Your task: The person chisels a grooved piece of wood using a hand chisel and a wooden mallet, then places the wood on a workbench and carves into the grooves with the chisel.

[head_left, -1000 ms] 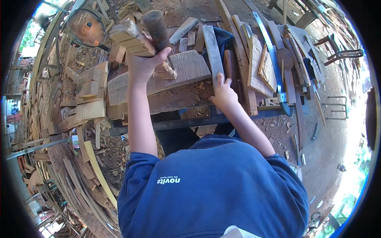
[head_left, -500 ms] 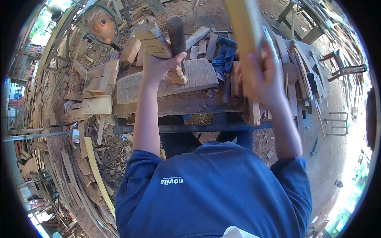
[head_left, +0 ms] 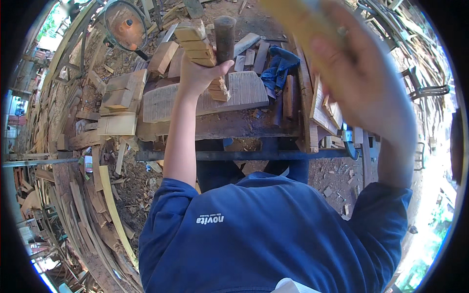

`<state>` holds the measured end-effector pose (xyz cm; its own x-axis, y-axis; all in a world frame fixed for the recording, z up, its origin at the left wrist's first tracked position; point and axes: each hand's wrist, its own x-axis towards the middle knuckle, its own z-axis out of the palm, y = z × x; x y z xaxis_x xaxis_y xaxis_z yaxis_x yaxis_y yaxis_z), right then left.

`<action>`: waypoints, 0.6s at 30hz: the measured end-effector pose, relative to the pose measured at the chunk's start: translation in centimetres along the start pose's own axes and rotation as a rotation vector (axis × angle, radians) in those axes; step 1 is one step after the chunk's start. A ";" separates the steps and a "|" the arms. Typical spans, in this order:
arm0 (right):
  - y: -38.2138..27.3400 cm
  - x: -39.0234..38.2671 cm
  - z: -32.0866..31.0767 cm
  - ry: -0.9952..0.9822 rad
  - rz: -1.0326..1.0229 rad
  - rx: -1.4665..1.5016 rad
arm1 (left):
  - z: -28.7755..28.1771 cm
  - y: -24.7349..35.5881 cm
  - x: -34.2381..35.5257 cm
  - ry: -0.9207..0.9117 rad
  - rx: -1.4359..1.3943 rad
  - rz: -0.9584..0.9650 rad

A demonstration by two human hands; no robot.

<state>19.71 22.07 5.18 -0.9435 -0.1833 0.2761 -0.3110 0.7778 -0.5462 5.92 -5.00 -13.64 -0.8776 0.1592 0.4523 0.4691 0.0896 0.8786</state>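
Observation:
My left hand [head_left: 198, 78] is wrapped round a notched wooden block [head_left: 194, 41] and the dark-handled upright tool [head_left: 224, 36] beside it, which looks like a chisel. The block's chipped lower end stands on a broad weathered board [head_left: 166, 105], where the tool's lower part is partly hidden. My right hand [head_left: 356, 83], blurred and raised high at upper right, grips a long pale wooden bar [head_left: 298, 19].
Wood blocks [head_left: 122, 95] lie left on the worn bench [head_left: 215, 127]. A blue cloth [head_left: 278, 66] is behind the board; more planks [head_left: 322, 110] and a saw's blue handle [head_left: 349, 141] are right. A round caged object [head_left: 124, 27] stands back left. Scrap wood litters the ground.
My right hand has lifted the long bar from among the planks and swung it up and rightward, uncovering the blue cloth. My left hand's grip appears slightly further right, still on block and tool.

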 end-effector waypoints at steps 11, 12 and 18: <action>0.2 -0.8 2.1 -0.139 -0.080 0.014 | 0.2 0.2 -0.1 -0.018 -0.019 0.019; -0.4 -0.7 1.2 -0.147 -0.085 0.020 | 0.1 0.6 -0.2 0.002 -0.018 0.024; -0.5 0.9 1.5 0.220 -0.103 0.096 | 0.1 0.5 -0.4 0.030 -0.043 0.026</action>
<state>18.88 20.65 4.47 -0.8621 -0.1153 0.4935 -0.4232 0.6995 -0.5759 6.49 -4.87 -13.39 -0.8679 0.1316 0.4790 0.4878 0.0432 0.8719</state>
